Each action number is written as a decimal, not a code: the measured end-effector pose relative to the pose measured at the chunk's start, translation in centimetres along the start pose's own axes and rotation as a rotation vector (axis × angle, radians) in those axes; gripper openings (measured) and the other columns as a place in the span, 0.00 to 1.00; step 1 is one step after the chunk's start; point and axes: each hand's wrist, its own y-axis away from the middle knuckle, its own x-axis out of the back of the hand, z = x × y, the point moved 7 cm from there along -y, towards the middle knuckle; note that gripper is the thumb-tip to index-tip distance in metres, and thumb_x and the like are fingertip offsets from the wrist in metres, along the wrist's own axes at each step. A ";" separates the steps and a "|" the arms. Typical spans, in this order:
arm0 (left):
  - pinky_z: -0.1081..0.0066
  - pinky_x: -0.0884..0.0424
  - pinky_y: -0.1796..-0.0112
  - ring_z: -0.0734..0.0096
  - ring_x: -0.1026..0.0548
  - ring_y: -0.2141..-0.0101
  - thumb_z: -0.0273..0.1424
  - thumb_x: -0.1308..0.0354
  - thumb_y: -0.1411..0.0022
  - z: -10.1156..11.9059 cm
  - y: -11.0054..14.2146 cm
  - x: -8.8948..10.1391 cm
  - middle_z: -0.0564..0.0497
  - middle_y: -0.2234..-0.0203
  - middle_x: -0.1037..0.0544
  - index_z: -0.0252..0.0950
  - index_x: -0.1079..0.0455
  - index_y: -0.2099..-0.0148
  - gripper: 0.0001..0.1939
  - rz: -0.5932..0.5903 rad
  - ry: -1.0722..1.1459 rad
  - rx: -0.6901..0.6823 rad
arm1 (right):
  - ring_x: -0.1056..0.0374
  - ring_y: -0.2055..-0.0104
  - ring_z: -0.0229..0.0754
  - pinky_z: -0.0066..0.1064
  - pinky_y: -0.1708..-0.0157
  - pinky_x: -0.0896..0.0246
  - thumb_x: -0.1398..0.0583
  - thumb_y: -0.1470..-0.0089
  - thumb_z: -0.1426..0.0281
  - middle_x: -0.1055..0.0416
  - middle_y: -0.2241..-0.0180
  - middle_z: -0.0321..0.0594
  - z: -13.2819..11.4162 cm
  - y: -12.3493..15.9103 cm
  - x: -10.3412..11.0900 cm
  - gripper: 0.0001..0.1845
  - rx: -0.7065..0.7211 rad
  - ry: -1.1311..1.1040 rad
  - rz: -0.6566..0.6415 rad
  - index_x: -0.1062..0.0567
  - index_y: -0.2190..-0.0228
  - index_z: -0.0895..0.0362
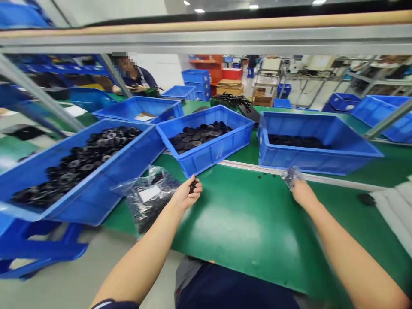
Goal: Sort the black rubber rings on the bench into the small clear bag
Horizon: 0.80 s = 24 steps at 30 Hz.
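My left hand [187, 193] is closed around several small black parts [193, 186], above the green worktop. Beside it, to the left, lies a clear plastic bag [150, 195] with a white label, filled with dark parts. Further right, my right hand [302, 192] grips a small clear plastic bag [291, 175]; its contents are too small to make out. A few tiny black pieces [265, 174] lie on the worktop left of that bag. Behind my left hand stands a blue bin [215, 152] of flat black discs.
A blue bin [106, 184] of black ring-shaped parts stands at left, and another blue bin [315, 159] with dark parts at right. A metal shelf beam [206, 43] crosses overhead. Across the bench sits a person [141, 79]. White fabric [394, 210] lies at the right edge.
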 end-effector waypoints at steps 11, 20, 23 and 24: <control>0.79 0.52 0.83 0.78 0.44 0.83 0.35 0.47 0.34 -11.2 -4.4 -12.7 0.55 0.80 0.37 0.36 0.36 0.68 0.10 -0.168 -0.461 -0.013 | 0.28 0.56 0.48 0.38 0.53 0.35 0.49 0.41 0.77 0.33 0.46 0.55 -0.1 1.1 -0.4 0.25 -0.044 -0.213 0.203 0.34 0.43 0.59; 0.68 0.37 0.64 0.58 0.28 0.60 0.37 0.55 0.28 -12.2 -4.9 -17.4 0.41 0.60 0.27 0.37 0.32 0.57 0.13 -0.090 -1.748 -0.681 | 0.32 0.54 0.49 0.44 0.49 0.37 0.49 0.39 0.75 0.35 0.48 0.53 0.4 1.4 -1.0 0.15 -0.093 -0.308 0.235 0.29 0.52 0.59; 0.66 0.36 0.64 0.55 0.28 0.59 0.38 0.57 0.28 -10.9 -6.3 -16.8 0.39 0.58 0.28 0.35 0.32 0.54 0.16 -0.003 -1.909 -0.740 | 0.33 0.53 0.49 0.44 0.47 0.37 0.46 0.40 0.74 0.34 0.49 0.51 0.8 0.9 -1.0 0.13 -0.071 -0.344 0.251 0.28 0.53 0.59; 0.65 0.35 0.63 0.53 0.28 0.57 0.39 0.57 0.28 -10.4 -6.6 -16.6 0.38 0.57 0.29 0.35 0.32 0.54 0.16 0.023 -1.921 -0.761 | 0.33 0.52 0.49 0.44 0.47 0.38 0.45 0.41 0.73 0.33 0.49 0.51 0.9 0.8 -1.0 0.13 -0.077 -0.351 0.257 0.28 0.54 0.60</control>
